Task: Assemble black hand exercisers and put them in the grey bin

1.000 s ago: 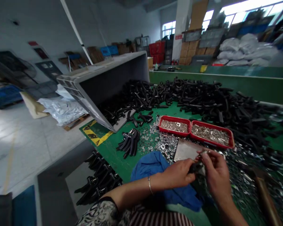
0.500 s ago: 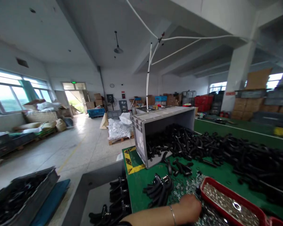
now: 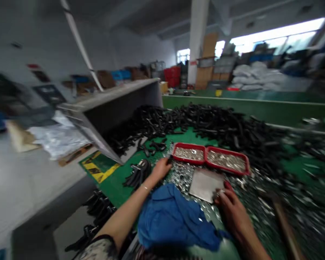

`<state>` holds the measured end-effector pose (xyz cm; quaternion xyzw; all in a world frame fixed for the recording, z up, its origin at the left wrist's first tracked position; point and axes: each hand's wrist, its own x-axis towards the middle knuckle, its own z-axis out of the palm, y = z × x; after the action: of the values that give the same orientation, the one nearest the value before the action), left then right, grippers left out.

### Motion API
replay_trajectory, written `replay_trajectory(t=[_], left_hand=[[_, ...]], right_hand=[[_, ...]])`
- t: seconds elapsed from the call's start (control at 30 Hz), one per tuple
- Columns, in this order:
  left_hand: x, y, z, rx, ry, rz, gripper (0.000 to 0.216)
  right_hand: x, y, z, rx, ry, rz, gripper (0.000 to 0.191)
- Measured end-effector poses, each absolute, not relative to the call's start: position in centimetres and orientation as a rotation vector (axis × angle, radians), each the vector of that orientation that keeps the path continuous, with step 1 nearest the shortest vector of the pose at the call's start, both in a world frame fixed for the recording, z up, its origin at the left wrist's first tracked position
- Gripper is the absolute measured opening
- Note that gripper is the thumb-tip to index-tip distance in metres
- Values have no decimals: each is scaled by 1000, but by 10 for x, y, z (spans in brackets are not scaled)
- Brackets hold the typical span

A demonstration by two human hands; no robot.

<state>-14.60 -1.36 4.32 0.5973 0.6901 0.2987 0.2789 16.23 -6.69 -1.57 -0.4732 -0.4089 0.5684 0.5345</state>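
Note:
My left hand [image 3: 160, 167] reaches forward over the green table [image 3: 116, 180], between a small bunch of black handles [image 3: 137, 173] and the spread of silver washers [image 3: 182, 175]; something dark sits at its fingertips, too blurred to name. My right hand [image 3: 229, 206] rests among the washers at the near corner of a flat metal plate [image 3: 206, 185]. Its fingers are curled; whether it holds anything is unclear. A blue cloth [image 3: 173, 216] lies between my forearms.
Two red trays [image 3: 209, 159] of silver parts sit behind the plate. A large heap of black handles [image 3: 206, 121] covers the far table, spilling from a tipped grey crate [image 3: 116, 104]. More handles fill a bin [image 3: 97, 213] below the table edge. A wooden handle [image 3: 285, 227] lies right.
The view swung up to the hall and back down. My hands, joined over a small part a second ago, have separated: left reached forward to the washers, right dropped beside the plate.

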Motion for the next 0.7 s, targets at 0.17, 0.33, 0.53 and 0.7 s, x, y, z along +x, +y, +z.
replay_trajectory(t=[0.17,0.33,0.53,0.7], left_hand=[[-109,5,5,975,1198,1281,42],[-32,-16,-4,797,893,1080,45],[-5,-26,-16,900,912,1034,44],[-14,-29,-20,924,910,1037,47]], right_hand=[[175,-56,-26,-1026,-723,1473,35],[172,-59,-10,-893,-739,1704,28],[164,-59,1,-868,-769,1781,23],[163,-51,-4,-879,-657,1897,20]])
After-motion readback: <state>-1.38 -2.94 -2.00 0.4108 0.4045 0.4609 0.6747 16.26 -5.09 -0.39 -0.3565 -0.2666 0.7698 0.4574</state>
